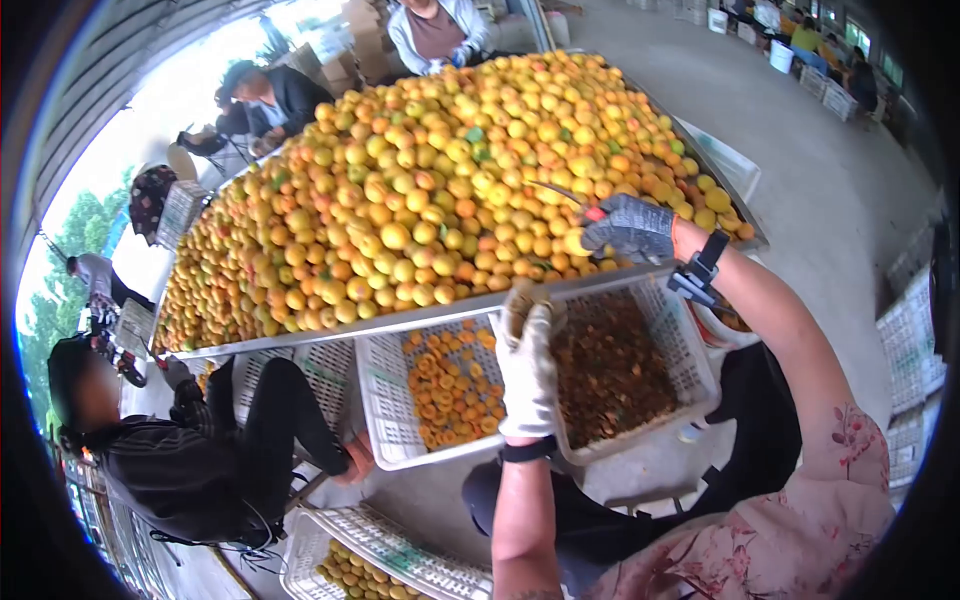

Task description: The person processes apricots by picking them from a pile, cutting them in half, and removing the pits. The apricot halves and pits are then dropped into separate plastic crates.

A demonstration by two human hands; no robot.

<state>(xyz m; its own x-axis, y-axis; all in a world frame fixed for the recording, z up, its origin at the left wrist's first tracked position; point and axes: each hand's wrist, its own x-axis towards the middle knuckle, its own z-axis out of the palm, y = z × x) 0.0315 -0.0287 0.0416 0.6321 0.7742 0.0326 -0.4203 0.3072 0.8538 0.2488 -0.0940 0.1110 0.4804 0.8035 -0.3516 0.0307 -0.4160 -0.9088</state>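
Note:
My right hand (632, 228), in a dark grey glove, is closed around a knife (594, 213) with a red handle. Its thin blade points left over the apricots (420, 210) heaped on a metal-edged table (400, 325). A yellow apricot (577, 243) lies against or just beside the fingertips. My left hand (528, 360) wears a white glove with brown-stained fingers. Those fingers are closed at the table's near edge; whatever they hold is hidden. Below it stand a white crate (385, 430) of halved apricots (450, 390) and another crate (695, 375) of dark brown pits or scraps (610, 370).
A person in black (190, 470) sits to the left; others sit along the table's far side, including one in a dark jacket (285, 100). Another crate (400, 545) with yellow-green fruit is on the floor below. Stacked crates (910, 340) stand at the right.

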